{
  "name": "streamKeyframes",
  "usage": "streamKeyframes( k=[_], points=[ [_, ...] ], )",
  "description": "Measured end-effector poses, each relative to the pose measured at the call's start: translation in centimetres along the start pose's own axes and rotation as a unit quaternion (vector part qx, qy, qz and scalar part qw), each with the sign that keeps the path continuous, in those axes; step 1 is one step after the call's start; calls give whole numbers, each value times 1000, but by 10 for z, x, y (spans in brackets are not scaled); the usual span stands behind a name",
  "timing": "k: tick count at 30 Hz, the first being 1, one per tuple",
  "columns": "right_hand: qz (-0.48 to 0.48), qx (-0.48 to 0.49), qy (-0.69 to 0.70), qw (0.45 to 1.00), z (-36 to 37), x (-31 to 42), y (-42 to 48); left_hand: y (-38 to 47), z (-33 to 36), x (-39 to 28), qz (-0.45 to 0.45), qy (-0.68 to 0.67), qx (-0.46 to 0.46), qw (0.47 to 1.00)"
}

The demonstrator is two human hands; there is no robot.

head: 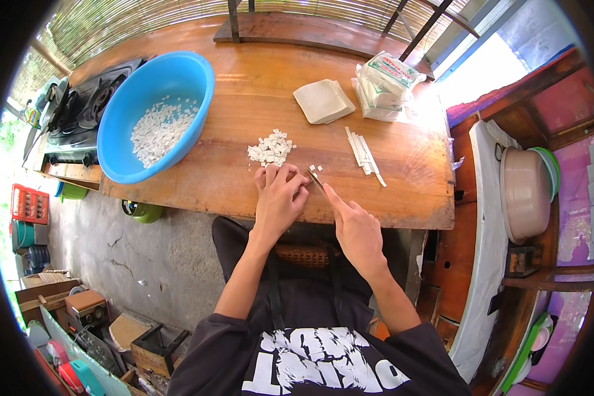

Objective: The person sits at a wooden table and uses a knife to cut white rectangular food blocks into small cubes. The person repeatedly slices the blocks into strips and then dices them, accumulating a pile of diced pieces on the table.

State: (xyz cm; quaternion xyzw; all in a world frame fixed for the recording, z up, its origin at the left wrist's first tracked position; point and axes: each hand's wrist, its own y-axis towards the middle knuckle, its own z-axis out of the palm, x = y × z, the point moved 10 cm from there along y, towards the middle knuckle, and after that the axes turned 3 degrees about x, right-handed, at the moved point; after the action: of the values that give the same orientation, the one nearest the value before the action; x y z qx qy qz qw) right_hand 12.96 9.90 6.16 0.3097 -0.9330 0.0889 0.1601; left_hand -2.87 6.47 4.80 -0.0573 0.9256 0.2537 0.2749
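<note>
My right hand grips a knife, its index finger laid along the back of the blade. My left hand rests on the wooden table with bent fingers near the blade; what lies under its fingertips is mostly hidden. A pile of small white squares lies just beyond the left hand, and a few loose squares sit by the knife tip. Thin white strips lie to the right. Behind them is a stack of square off-white sheets. A blue plastic basin at the left holds many more small squares.
An opened plastic package stands at the back right of the table. A gas stove is behind the basin at the left. A beige basin leans at the far right. A green gas cylinder stands below the table edge.
</note>
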Motion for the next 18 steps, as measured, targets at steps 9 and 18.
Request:
streamKeyframes(
  k=[9, 18],
  points=[
    [-18, -18, 19, 999, 4, -3, 3, -8, -6, 3, 0, 8, 9, 1000],
    [-2, 7, 8, 1000, 11, 2, -1, -8, -7, 3, -6, 14, -13, 1000]
  ],
)
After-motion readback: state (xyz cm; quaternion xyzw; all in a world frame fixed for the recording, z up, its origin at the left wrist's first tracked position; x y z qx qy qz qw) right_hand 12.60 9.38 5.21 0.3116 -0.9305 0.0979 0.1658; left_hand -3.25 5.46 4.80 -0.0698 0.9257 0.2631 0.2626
